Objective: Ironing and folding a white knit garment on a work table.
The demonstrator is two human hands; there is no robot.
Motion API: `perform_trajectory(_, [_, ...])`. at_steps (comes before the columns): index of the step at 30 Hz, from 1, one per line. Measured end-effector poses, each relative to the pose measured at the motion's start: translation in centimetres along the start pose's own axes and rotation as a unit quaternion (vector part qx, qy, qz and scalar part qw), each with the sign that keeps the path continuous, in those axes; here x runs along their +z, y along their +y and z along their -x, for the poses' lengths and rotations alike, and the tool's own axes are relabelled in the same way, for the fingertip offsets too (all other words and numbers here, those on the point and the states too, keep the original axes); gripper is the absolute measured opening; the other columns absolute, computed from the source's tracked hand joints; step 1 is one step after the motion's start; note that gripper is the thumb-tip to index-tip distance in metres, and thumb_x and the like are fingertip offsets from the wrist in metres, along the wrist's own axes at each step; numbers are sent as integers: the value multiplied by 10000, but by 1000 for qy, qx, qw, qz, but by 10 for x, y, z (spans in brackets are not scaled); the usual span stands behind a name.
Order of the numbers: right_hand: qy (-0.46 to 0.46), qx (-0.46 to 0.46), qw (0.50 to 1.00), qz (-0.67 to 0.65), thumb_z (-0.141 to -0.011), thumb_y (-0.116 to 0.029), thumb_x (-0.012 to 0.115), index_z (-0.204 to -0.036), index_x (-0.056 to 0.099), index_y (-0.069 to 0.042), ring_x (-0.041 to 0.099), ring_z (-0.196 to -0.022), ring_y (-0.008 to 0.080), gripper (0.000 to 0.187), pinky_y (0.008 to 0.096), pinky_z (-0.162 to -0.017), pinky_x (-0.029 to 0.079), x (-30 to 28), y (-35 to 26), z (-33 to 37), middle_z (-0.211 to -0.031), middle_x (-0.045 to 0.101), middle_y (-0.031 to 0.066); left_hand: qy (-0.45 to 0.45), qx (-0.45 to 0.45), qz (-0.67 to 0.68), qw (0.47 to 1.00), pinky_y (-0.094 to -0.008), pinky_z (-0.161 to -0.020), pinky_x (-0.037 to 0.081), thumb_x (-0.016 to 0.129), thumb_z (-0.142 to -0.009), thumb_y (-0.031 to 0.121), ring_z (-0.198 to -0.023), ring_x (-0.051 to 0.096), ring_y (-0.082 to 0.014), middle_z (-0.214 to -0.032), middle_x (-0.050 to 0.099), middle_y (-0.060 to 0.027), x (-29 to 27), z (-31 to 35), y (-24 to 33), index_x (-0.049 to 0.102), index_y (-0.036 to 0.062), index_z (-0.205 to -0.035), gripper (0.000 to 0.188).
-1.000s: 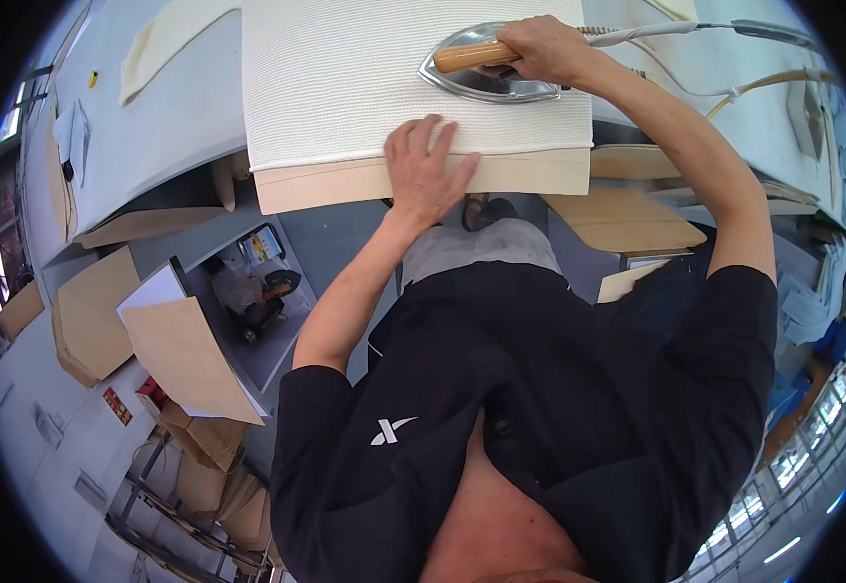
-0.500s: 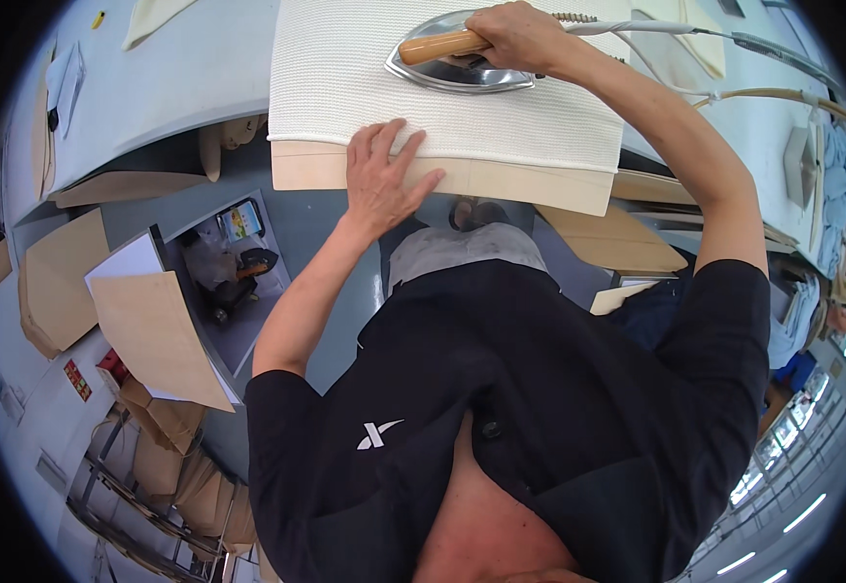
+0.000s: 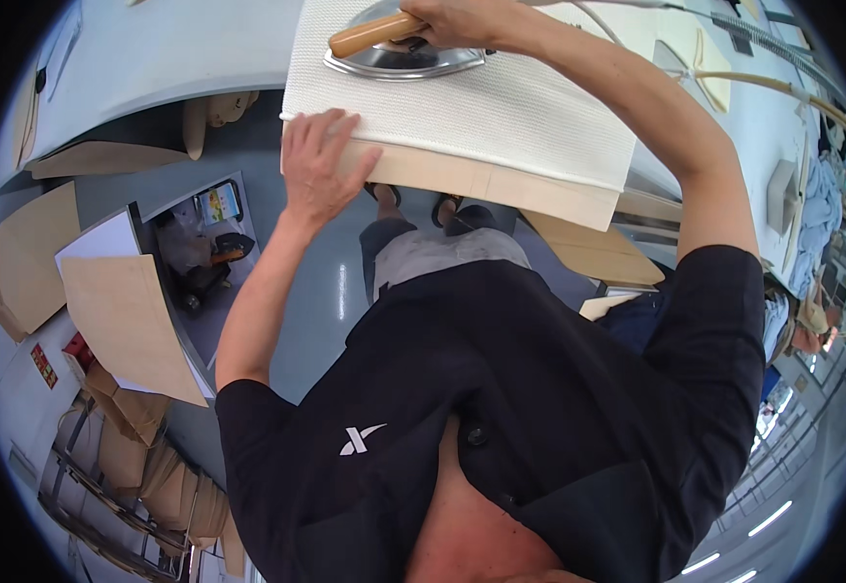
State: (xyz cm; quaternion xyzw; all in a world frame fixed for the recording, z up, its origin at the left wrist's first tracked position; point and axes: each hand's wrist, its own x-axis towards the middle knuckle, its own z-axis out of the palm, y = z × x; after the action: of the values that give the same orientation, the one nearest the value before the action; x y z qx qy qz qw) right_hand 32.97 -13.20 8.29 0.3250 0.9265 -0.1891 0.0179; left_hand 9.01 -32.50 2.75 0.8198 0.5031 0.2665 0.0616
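My right hand (image 3: 462, 19) grips the wooden handle of a steam iron (image 3: 404, 66), whose metal body rests on cream knitted fabric (image 3: 501, 117). The iron's tip points left, close to the fabric's left edge. Under the fabric lies a pale flat board (image 3: 501, 185), its near strip uncovered. Near the left corner, my left hand (image 3: 321, 170) lies palm down with its fingers outstretched on the fabric's near edge. The top of the iron and part of my right hand are cut off by the upper edge of the view.
A hose (image 3: 782, 87) and cable run off to the right from the iron. On the left stands an open compartment (image 3: 214, 291) holding a dark tool and a bag, with tan board sheets (image 3: 127, 321) beside it. Blue cloth (image 3: 816, 209) is piled at far right.
The iron has slid left over the fabric with my right hand. My left hand has moved left along the near edge towards the corner. The view has shifted and tilted slightly.
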Motion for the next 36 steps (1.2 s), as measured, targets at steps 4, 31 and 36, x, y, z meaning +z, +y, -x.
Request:
perform_trajectory(4, [6, -22, 1000, -2, -850, -169, 680, -761, 691, 2, 637, -602, 311, 193, 410, -580, 530, -1, -2, -1, -745, 709, 133, 70, -201, 131, 968, -509, -1156, 288, 570, -984, 404, -1332, 432, -390, -1470, 454, -234, 2, -13, -57, 511, 73, -1442, 568])
perform_trajectory(31, [176, 224, 955, 80, -832, -424, 705, -709, 645, -7, 627, -618, 358, 438, 431, -607, 500, 39, 113, 342, -714, 686, 139, -50, 202, 227, 951, -423, -866, 439, 707, -820, 227, -963, 524, -313, -1076, 601, -147, 163, -71, 279, 658, 13, -1023, 298])
perform_trajectory(36, [203, 257, 943, 56, -843, -452, 699, -708, 647, -13, 623, -609, 358, 462, 427, -598, 494, 38, 111, 387, -703, 682, 139, -80, 223, 107, 966, -402, -801, 423, 712, -815, 244, -879, 494, -285, -968, 585, -131, 210, -96, 321, 663, 33, -916, 239])
